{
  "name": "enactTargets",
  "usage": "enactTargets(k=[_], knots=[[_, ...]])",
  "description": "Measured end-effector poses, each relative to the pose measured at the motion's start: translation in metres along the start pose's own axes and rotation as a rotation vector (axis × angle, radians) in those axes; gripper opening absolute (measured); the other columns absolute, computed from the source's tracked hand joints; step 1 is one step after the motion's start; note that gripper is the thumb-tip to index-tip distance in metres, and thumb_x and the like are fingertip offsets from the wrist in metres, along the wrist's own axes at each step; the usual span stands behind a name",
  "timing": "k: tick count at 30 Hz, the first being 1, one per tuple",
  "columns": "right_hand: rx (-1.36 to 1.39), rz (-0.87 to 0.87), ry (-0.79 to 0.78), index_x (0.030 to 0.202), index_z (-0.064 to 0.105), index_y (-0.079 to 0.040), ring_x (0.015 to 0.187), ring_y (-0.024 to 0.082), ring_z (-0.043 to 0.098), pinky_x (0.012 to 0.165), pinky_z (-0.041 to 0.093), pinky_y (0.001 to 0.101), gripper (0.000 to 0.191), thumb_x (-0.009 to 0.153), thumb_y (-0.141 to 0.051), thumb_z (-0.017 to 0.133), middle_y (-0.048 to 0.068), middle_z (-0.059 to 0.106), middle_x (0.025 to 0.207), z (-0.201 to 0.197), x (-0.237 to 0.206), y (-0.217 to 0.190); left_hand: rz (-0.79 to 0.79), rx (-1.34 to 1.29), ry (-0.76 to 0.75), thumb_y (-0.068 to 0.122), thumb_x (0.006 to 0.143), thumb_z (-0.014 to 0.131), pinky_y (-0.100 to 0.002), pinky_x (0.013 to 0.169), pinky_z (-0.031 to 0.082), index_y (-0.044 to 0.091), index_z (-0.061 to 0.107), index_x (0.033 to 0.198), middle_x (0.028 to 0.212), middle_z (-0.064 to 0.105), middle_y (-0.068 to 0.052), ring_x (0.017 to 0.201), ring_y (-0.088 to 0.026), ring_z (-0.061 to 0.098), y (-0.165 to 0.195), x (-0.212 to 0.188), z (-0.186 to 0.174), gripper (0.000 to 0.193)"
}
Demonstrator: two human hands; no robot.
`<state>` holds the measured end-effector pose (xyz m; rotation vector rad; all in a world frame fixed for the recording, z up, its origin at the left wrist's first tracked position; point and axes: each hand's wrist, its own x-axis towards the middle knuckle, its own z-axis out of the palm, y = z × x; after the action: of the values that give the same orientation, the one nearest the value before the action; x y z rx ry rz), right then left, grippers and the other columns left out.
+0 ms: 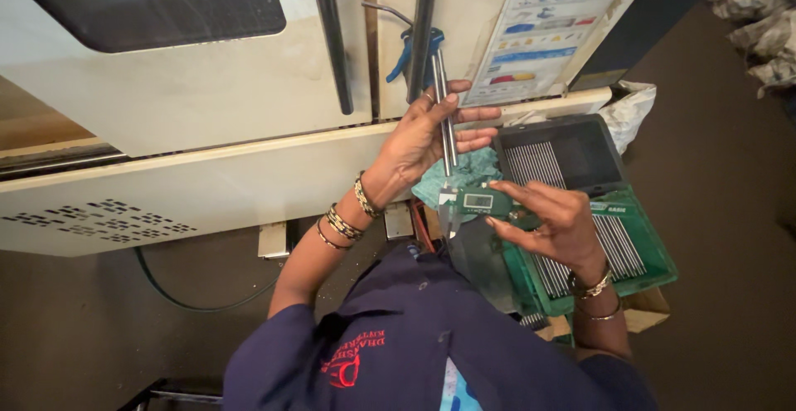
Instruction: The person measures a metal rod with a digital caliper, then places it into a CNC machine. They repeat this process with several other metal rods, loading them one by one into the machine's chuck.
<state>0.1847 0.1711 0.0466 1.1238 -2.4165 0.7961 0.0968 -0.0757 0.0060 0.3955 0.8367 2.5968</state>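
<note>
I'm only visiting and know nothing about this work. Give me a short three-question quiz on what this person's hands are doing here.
1. True or false: the left hand holds two thin metal rods upright.
2. What does the right hand hold?
A. a hammer
B. a digital caliper
C. a paintbrush
3. What fills the green tray to the right of the hands?

Key
1. True.
2. B: a digital caliper with a small screen, its jaws at the lower end of the rods.
3. Rows of more thin metal rods, lying side by side.
</note>
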Motion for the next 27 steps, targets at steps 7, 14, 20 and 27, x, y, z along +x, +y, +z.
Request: enactTargets(k=[7, 14, 20, 27], knots=[[-0.018, 0.001, -0.018, 0.125, 0.073, -0.009, 0.06, 0.01, 0.066, 0.051, 0.051, 0.0252, 0.052, 0.078, -0.027, 0.088, 0.001, 0.065, 0.074, -0.017, -0.007, 0.009, -0.03, 0.027, -0.009, 0.025, 0.108, 0.05, -0.05, 0.097, 0.06, 0.005, 0.031, 0.147, 0.133, 0.059, -0.036, 0.112, -0.044, 0.069, -0.009, 0.015, 0.012, 0.047], [-0.029, -0.017, -0.023, 0.125, 0.072, -0.009, 0.06, 0.01, 0.066, 0.05, 0.052, 0.0251, 0.054, 0.078, -0.028, 0.088, 0.0, 0.065, 0.075, -0.019, 0.005, 0.03, -0.047, 0.04, -0.004, 0.024, 0.108, 0.048, -0.049, 0.095, 0.061, 0.005, 0.03, 0.149, 0.133, 0.059, -0.036, 0.111, -0.044, 0.069, -0.002, 0.036, 0.011, 0.048], [-0.015, -0.002, -0.033, 0.126, 0.072, -0.009, 0.058, 0.01, 0.064, 0.05, 0.052, 0.0248, 0.055, 0.077, -0.028, 0.088, 0.0, 0.063, 0.072, -0.021, 0.01, 0.041, -0.052, 0.043, 0.005, 0.023, 0.109, 0.046, -0.049, 0.095, 0.061, 0.004, 0.03, 0.15, 0.131, 0.061, -0.035, 0.111, -0.044, 0.069, -0.002, 0.046, 0.012, 0.048], [0.009, -0.009, -0.039, 0.127, 0.072, -0.008, 0.058, 0.01, 0.063, 0.051, 0.052, 0.0248, 0.055, 0.078, -0.027, 0.087, 0.0, 0.063, 0.073, -0.016, 0.015, 0.04, -0.049, 0.031, -0.006, 0.023, 0.11, 0.046, -0.049, 0.096, 0.061, 0.004, 0.03, 0.15, 0.132, 0.061, -0.035, 0.112, -0.043, 0.069, 0.004, 0.044, 0.008, 0.047]])
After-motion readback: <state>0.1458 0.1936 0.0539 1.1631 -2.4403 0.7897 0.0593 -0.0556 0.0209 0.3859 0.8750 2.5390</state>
